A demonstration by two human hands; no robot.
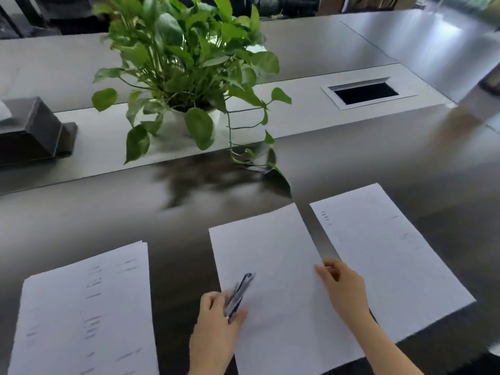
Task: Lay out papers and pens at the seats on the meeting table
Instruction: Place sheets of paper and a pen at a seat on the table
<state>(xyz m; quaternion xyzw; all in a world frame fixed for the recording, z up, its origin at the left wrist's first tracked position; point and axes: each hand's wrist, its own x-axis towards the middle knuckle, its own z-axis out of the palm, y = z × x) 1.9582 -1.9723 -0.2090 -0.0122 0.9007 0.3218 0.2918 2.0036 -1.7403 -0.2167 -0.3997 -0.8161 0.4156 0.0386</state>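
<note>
Matte white sheet [273, 266] under hands, left hand [216, 326] gripping pens [239, 293].

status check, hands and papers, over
Left hand grips pens. Right hand pinches middle paper at its edge. Three papers down, no pens laid yet. Plant behind, clear of them.

Potted plant [184, 77] mid-table; dark tissue box [35, 131] left; open cable hatch [365, 93] right.

Both forearms are bare, with no sleeve in view. The left hand [216, 320] and right hand [343, 288] wear no gloves, rings or watch.
</note>
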